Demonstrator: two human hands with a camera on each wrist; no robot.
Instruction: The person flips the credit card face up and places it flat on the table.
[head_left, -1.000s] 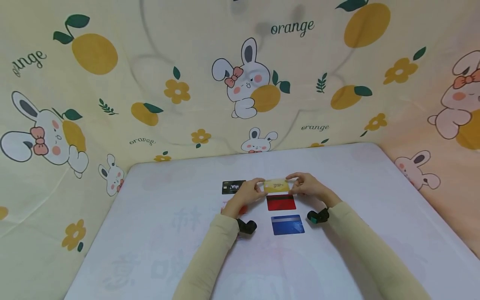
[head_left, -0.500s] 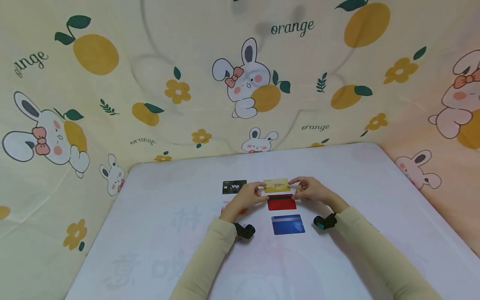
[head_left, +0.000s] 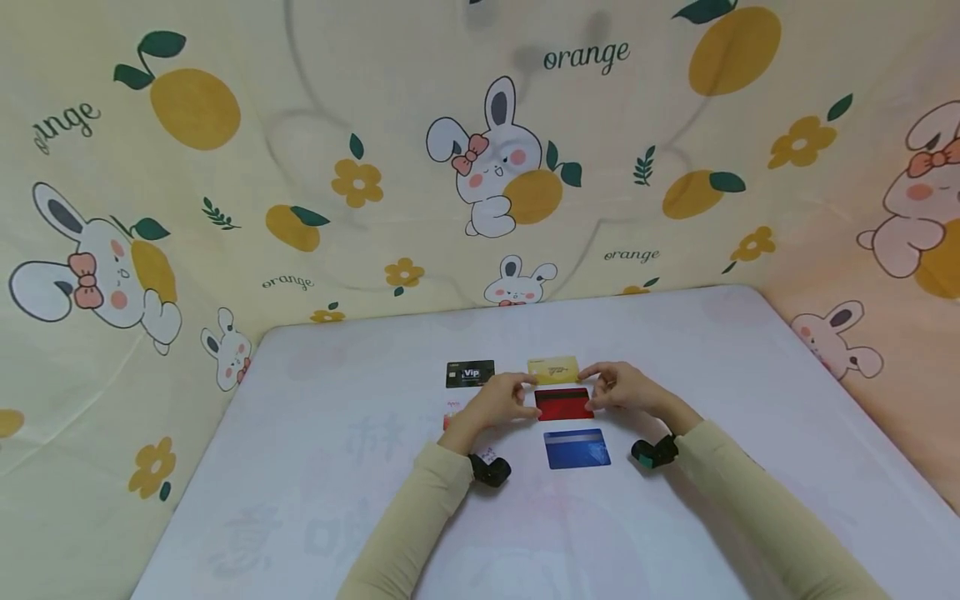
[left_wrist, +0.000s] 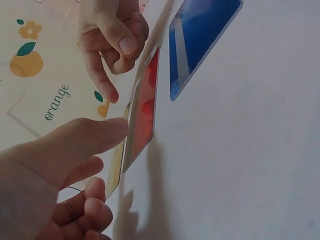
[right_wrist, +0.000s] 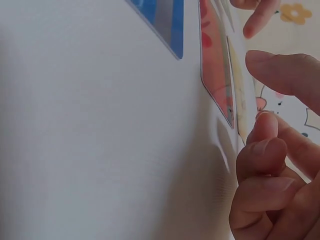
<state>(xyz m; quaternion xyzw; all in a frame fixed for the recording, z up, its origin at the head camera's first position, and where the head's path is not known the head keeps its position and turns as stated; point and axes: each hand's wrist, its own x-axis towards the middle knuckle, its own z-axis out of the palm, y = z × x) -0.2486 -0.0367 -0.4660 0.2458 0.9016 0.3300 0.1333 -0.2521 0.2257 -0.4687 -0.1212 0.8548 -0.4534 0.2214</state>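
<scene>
A red card with a dark stripe lies on the white table between both hands. At its left side is my left hand, thumb by the card's edge and index finger near the yellow card behind. My right hand hovers at the right side, with its fingertips at the near corner of the yellow card and the red card's edge. Both wrist views show gaps between thumb and fingers, with nothing pinched. Toward the front lies a blue card with a pale stripe.
A black Vip card lies behind the left hand. In front of it, a white and red card is partly covered by that hand. Patterned cloth with rabbits and oranges rises behind the white table.
Both hands have let go of the yellow card's sides and moved slightly toward the wearer, to the red card's sides. The right hand has also shifted right. The yellow card stays on the table.
</scene>
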